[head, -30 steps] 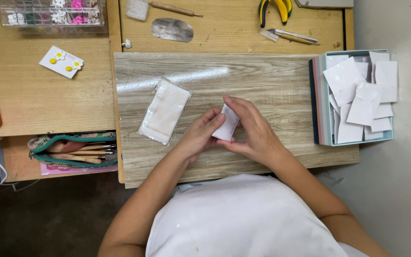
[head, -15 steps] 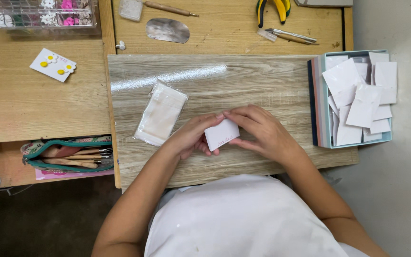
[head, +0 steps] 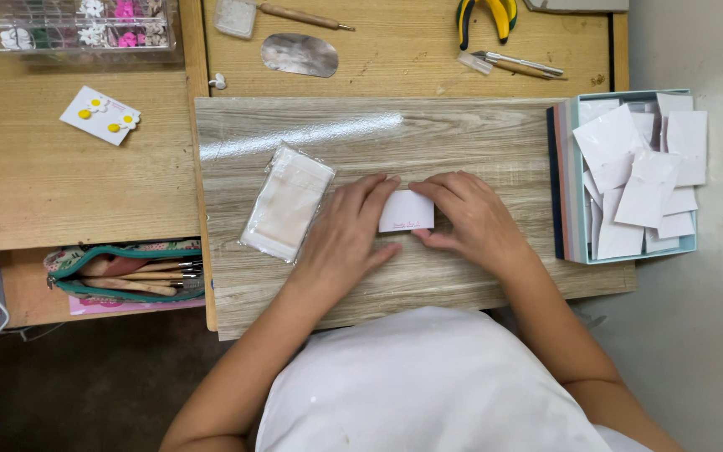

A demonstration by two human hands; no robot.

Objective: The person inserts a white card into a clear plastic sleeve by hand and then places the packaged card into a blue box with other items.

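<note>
Both hands are pressing a small white card (head: 406,210) flat on the grey wood-grain board (head: 462,134) lying on the table (head: 60,192). The left hand (head: 340,238) is gripping the card's left edge between thumb and fingers, and the right hand (head: 474,219) is pinching its right edge likewise. A clear packet of small bags (head: 286,202) is lying just left of the left hand. At the right, a pale blue box (head: 575,172) is holding loose white cards.
</note>
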